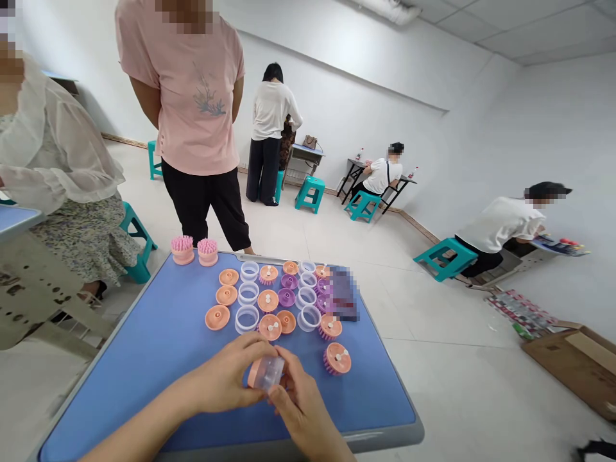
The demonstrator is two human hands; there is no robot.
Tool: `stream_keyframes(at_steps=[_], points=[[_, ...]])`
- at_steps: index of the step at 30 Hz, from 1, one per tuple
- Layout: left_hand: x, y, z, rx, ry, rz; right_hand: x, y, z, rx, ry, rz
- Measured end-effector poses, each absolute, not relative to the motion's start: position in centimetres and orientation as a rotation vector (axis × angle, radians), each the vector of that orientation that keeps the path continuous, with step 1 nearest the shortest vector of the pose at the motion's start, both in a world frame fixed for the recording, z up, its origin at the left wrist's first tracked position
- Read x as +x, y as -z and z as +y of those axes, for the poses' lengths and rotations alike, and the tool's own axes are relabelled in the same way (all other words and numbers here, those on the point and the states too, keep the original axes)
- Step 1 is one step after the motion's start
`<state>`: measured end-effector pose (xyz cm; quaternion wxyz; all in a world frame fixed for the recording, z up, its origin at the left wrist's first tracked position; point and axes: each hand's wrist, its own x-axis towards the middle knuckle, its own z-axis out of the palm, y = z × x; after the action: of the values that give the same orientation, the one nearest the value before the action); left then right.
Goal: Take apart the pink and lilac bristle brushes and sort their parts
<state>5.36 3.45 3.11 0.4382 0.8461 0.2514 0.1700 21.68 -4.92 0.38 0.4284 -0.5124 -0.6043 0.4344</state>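
Near the front of the blue table (144, 359), my left hand (233, 372) and my right hand (301, 398) are closed round one small piece, a clear and orange cup (266, 374). My left fingers are on its orange side, my right fingers on its clear side. Just beyond them stand several clear rings (248, 294), orange discs (226, 295), purple discs (287, 297) and orange brush heads with bristles below (268, 301). One such brush head (337, 358) sits apart, to the right of my hands.
Two pink bristled brushes (183, 250) stand at the table's far left corner. A dark blurred object (344, 294) lies at the right edge. A person in pink (199, 96) stands beyond the table; others sit or stand around. Teal stools (310, 194) and a cardboard box (575, 366) are on the floor.
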Motion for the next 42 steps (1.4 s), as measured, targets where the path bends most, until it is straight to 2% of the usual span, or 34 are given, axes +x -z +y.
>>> stream_keyframes(at_steps=[7,14,16,22,32,42], points=[[5.4,-3.2,3.5,2.057,-0.376,0.733,21.9,0.1,-4.6,-1.143,-1.358,-1.195],[5.3,-3.3,3.5,2.021,-0.330,0.667,22.0,-0.2,-5.2,-1.076,-1.418,-1.148],[5.1,-3.3,3.6,1.982,-0.313,0.692,22.1,-0.6,-5.6,-1.084,-1.329,-1.271],[4.9,-3.9,4.4,1.757,-0.322,0.687,23.5,-0.3,-6.3,-1.234,-0.775,-1.628],[5.0,-3.6,4.3,1.614,-0.247,0.579,22.4,0.1,-6.5,-1.169,-0.915,-1.414],[5.1,-3.0,4.3,1.568,-0.251,0.569,22.4,0.1,-6.7,-1.504,-0.316,-1.678]])
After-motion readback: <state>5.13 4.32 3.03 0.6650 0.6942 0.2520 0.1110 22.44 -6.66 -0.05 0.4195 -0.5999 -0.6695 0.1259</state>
